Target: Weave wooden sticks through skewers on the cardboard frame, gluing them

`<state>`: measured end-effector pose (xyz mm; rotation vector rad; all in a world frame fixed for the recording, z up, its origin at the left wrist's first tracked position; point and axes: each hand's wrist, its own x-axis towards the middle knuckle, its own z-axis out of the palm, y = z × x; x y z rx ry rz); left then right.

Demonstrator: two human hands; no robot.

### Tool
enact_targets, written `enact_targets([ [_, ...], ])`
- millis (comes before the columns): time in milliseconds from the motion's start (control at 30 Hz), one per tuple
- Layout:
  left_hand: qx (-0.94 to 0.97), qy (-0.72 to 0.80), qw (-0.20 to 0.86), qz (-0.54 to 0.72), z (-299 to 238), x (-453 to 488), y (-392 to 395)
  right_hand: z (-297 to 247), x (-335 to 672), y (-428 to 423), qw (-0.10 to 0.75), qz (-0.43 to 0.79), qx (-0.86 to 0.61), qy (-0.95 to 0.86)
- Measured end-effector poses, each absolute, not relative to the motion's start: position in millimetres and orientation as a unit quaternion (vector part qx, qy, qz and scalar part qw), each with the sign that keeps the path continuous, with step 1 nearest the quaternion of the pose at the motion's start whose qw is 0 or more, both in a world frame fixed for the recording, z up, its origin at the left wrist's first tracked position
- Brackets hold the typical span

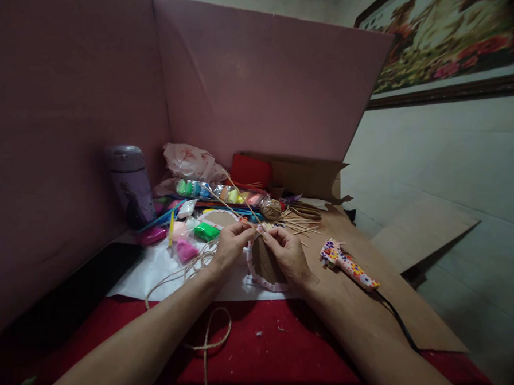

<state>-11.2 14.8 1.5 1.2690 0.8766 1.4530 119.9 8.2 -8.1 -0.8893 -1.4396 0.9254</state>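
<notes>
In front of me, my left hand point(233, 246) is closed in a pinch, with two thin wooden sticks point(242, 194) slanting up and leftward from the fingertips. Close beside it, my right hand point(288, 256) grips the upper edge of a brown cardboard disc point(267, 265) rimmed in pale pink wrapping. The fingertips of both hands meet at the disc's top, where the sticks end; exact contact there is too small to make out. Behind the left hand lies a second pale-rimmed cardboard piece point(220, 218). Loose twine point(193, 268) trails beneath the left forearm and over the red cloth.
A patterned glue gun point(350, 267) with a black cord rests on the cardboard sheet point(399, 315) at right. Behind are loose sticks point(301, 222), a twine ball point(270, 209), scissors point(304, 210) and packs of coloured clay point(207, 231). A purple bottle point(131, 189) stands left.
</notes>
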Motion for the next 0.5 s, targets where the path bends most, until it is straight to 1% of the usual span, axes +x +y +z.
enact_targets([
  [500,0.532,0.374,0.476,0.592,-0.9,-11.7,17.1,-8.1,120.0,8.2,0.574,0.392,-0.377,-0.612],
])
